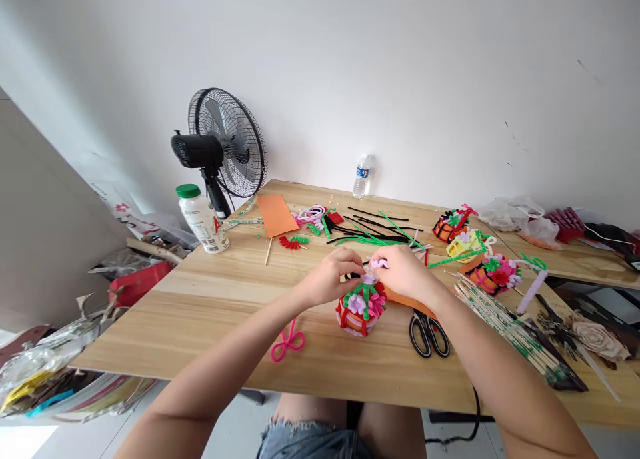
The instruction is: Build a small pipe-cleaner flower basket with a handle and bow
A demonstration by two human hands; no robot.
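In front of me on the table sits a small pipe-cleaner flower basket, orange and red with pink, lilac and green flowers on top. My left hand is closed at its upper left side, the fingertips curled in at the flowers. From the right, my right hand pinches a twisted lilac pipe cleaner just above the basket. The fingertips partly hide where the lilac piece meets the basket. A pink bent pipe-cleaner bow lies to the left, and black-handled scissors lie to the right.
Loose black and green pipe cleaners spread behind my hands. Finished flower baskets and a bundle of wrapped sticks are at right. Further back stand a white bottle, a black fan, a water bottle and orange card.
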